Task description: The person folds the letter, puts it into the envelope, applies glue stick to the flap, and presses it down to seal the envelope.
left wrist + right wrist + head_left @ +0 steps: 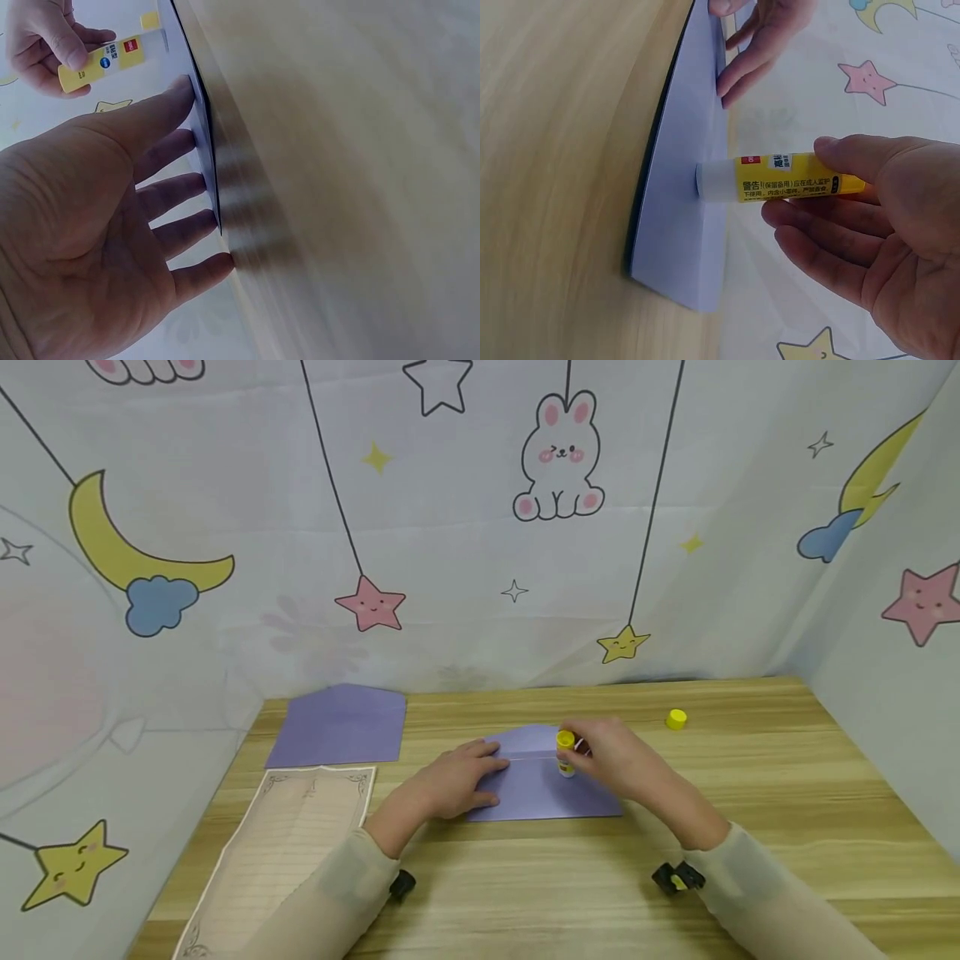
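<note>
A purple envelope (525, 795) lies on the table with its flap spread away from me. My left hand (456, 778) rests on the envelope's left side, fingers spread, fingertips touching the paper in the left wrist view. My right hand (617, 755) pinches a yellow glue stick (791, 177) between thumb and fingers. The glue stick stands upright, its white end down against the envelope near the flap's fold on the right. Its yellow cap (676, 719) sits apart at the table's back right.
Another purple envelope (339, 727) lies at the back left. In front of it is a cream sheet of lined letter paper (288, 852) with an ornate border, partly under the left sleeve. A patterned cloth (465, 543) hangs behind the wooden table (540, 893).
</note>
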Motion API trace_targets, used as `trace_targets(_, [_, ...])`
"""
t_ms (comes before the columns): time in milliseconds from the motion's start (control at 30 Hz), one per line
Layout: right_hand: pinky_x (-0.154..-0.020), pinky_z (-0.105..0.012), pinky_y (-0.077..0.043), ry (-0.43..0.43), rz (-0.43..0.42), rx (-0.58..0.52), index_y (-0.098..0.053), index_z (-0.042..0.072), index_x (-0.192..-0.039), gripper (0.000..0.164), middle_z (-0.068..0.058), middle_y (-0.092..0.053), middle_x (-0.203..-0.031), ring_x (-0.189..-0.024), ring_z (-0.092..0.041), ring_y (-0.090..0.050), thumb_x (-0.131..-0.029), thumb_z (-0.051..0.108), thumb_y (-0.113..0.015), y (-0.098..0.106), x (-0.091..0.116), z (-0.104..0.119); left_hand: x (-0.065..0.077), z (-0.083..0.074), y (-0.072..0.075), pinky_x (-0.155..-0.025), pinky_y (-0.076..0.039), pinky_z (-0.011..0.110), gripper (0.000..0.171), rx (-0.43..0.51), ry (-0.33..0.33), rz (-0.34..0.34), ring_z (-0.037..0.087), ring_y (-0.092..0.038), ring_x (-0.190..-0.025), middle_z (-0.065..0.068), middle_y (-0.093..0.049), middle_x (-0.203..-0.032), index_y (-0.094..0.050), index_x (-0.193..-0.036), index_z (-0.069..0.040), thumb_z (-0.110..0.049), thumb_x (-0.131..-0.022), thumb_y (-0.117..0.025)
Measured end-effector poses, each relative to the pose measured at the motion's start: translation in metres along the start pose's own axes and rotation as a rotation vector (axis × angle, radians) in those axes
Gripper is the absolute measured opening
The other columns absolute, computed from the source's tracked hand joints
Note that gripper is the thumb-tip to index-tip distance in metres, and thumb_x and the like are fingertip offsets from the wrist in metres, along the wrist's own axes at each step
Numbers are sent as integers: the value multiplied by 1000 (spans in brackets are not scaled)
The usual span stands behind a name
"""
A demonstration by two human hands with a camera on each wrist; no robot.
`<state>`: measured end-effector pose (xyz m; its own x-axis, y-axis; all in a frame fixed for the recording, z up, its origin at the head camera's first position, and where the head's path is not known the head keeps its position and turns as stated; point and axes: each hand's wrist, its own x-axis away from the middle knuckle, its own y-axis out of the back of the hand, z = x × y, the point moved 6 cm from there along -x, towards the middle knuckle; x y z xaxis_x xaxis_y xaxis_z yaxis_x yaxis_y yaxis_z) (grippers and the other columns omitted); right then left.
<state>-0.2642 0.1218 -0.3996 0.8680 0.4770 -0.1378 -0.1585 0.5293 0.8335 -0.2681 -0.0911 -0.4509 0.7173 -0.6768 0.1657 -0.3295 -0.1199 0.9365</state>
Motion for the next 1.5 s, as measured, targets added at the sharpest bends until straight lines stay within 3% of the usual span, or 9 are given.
trace_targets(200, [-72, -30, -61, 34, -18, -8, -71, 2, -116, 20, 1, -74, -95, -86, -16, -74, -99, 11, -78, -11, -9, 10, 0, -1, 2, -121, -33, 59, 57, -9, 3, -1, 40, -31, -156, 17, -40, -166, -58, -153, -12, -35, -103, -73])
trace_targets(367, [-73, -28, -61, 56, -26, -45, -71, 2, -120, 24, -1, -75, -98, -89, -17, -75, -100, 13, -77, -23, -17, 21, 0, -2, 3, -121, -33, 59, 57, -5, 7, 6, 40, -31, -156, 16, -39, -167, -57, -154, -13, -35, -103, -72])
trace_targets(667, [-72, -26, -60, 130, -33, -80, -70, 4, -116, 18, 1, -72, -96, -91, -18, -75, -101, 13, -75, -37, -28, 35, -1, -2, 1, -120, -34, 62, 60, 9, 9, -5, 41, -32, -155, 18, -39, -167, -54, -157, -19, -34, -102, -74])
trace_targets(900, [-72, -27, -59, 79, -17, -23, -70, 1, -124, 27, -1, -75, -99, -88, -14, -73, -102, 15, -75, -32, -26, 34, -1, -1, 0, -121, -34, 60, 59, -8, 17, -1, 39, -30, -156, 16, -39, -167, -56, -155, -15, -35, -102, -74])
trace_targets(1133, [-68, -27, -55, 33, 7, 29, -70, 11, -106, 10, 9, -67, -84, -77, -5, -65, -101, 17, -77, -22, -20, 24, 1, -2, 2, -121, -33, 59, 58, 1, 12, 1, 39, -30, -156, 17, -39, -167, -58, -153, -11, -34, -102, -74])
trace_targets(1500, [-68, -29, -57, -17, -11, 44, -69, 12, -100, 9, 8, -67, -83, -76, -6, -64, -99, 14, -78, -6, -4, 2, 1, -2, 1, -122, -33, 58, 59, 2, 18, 0, 39, -31, -156, 17, -39, -166, -58, -153, -10, -33, -102, -75])
